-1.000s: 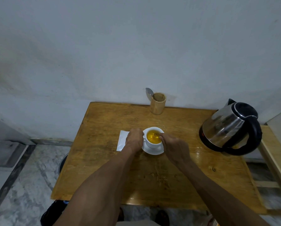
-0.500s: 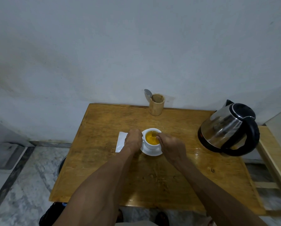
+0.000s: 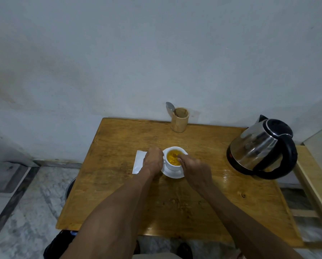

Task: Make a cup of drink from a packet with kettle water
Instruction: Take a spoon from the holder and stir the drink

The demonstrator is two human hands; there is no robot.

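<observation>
— Setting? Largest first.
— Pale wall (image 3: pixel 156 53); wooden table (image 3: pixel 119 193); steel kettle (image 3: pixel 259 146) at its right edge; wooden holder (image 3: pixel 179 120) with a spoon (image 3: pixel 170 107), far edge.
— The cup?
— White cup (image 3: pixel 172 166) of yellow drink on a saucer (image 3: pixel 172 174), mid-table. White packet (image 3: pixel 138 161) just left.
— Hands?
— Left hand (image 3: pixel 152 161) curled closed against the cup's side. Right hand (image 3: pixel 195 169) pinched over the drink; what it holds, cannot tell.

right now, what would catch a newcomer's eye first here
The white cup of yellow-orange drink on its saucer, mid-table, with the left hand at its handle side and the right hand dipping something into it. Next, the steel kettle at the table's right edge, and the wooden holder by the wall.
</observation>
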